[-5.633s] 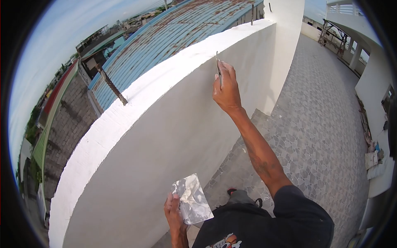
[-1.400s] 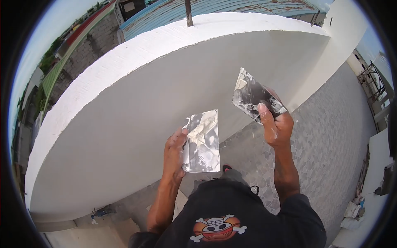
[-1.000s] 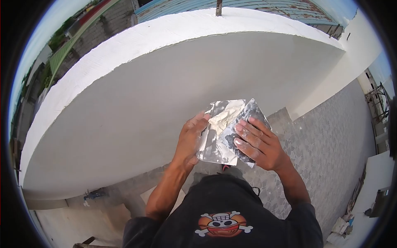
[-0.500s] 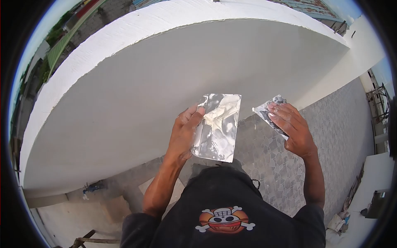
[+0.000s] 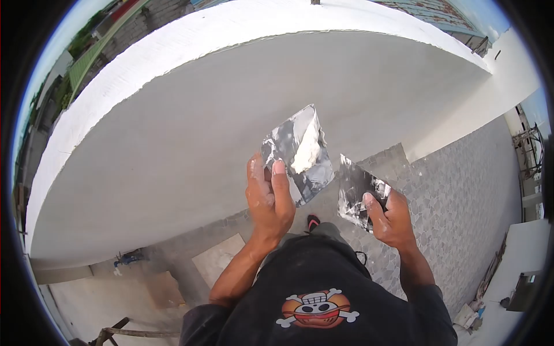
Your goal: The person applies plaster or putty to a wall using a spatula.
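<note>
My left hand (image 5: pixel 269 202) grips a thin rectangular putty plate (image 5: pixel 285 137) by its lower left edge, thumb on top. White putty (image 5: pixel 307 151) lies in a thick streak across the plate, with thinner smears around it. In my right hand (image 5: pixel 395 220) is a dark, flat putty scraper (image 5: pixel 353 187), pinched between thumb and fingers and streaked with white along its edges. The two tools are close together but apart. Both stand in front of the smooth grey-white wall (image 5: pixel 190 127), touching nothing that I can make out.
The wall's curved white top (image 5: pixel 167 49) runs along the far side. Below lies a floor of irregular stone-pattern tiles (image 5: pixel 456 179). A pale board (image 5: pixel 219 259) rests on the floor, and a wooden bar (image 5: pixel 141 333) crosses the lower left.
My right hand has come down and left, turning the scraper so its face shows. My left hand has shifted slightly right and tilted the plate. The putty now forms a narrower streak.
</note>
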{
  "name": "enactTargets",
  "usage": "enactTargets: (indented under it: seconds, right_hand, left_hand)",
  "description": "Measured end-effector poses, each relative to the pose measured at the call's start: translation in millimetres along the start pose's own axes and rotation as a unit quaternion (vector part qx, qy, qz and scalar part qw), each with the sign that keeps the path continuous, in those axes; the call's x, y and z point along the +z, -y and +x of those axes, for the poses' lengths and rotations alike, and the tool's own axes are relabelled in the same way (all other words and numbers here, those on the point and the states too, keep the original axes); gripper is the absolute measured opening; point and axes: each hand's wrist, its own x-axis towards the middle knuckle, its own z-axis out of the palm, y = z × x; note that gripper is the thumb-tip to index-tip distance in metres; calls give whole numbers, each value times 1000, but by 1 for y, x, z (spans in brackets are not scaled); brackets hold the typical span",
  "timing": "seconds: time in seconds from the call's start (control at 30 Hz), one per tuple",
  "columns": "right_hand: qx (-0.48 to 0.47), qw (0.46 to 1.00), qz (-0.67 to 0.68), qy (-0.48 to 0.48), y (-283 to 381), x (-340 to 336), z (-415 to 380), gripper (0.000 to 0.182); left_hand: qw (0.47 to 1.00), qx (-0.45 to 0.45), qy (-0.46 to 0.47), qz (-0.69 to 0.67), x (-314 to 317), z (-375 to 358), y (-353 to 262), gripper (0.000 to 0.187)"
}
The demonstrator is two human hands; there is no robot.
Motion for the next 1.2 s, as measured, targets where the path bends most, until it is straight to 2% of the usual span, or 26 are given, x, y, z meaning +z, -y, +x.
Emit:
enactTargets:
  seconds: [0.03, 0.1, 0.13, 0.2, 0.3, 0.4, 0.43, 0.57, 0.77, 0.97, 1.2]
  right_hand:
    - [-21, 999, 10, -33, -6, 14, -2, 21]
    - [-65, 992, 33, -103, -16, 42, -3, 23]
    - [-43, 989, 70, -120, -16, 49, -3, 22]
    - [3, 978, 144, -154, -16, 60, -3, 22]
    - [10, 961, 193, -197, -20, 72, -3, 18]
    - [24, 953, 224, -203, -19, 77, -2, 19]
    - [33, 951, 233, -203, -20, 77, -3, 21]
    - [40, 943, 264, -197, -42, 78, -2, 18]
    - [27, 940, 333, -63, -75, 67, 8, 15]
    - [31, 925, 378, -3, -105, 37, 5, 16]
    - [24, 923, 359, 134, -147, -1, -15, 19]
  left_hand:
    - [1000, 1, 2, 19, 1, -3, -2, 32]
    - [993, 107, 2, 56, 6, -7, 4, 32]
    - [984, 159, 3, 75, 8, -9, 9, 33]
    - [983, 171, 35, 49, 11, -19, 14, 36]
    - [974, 207, 72, 54, 12, -25, 15, 45]
    - [964, 245, 78, 72, 12, -31, 15, 40]
    - [970, 205, 97, 83, 11, -39, 19, 61]
    - [973, 176, 116, 97, 12, -56, 23, 67]
    - [970, 161, 53, 175, 27, -84, 21, 69]
    - [961, 142, 13, 238, 66, -125, 12, 69]
    - [939, 91, -53, 328, 116, -184, -13, 69]
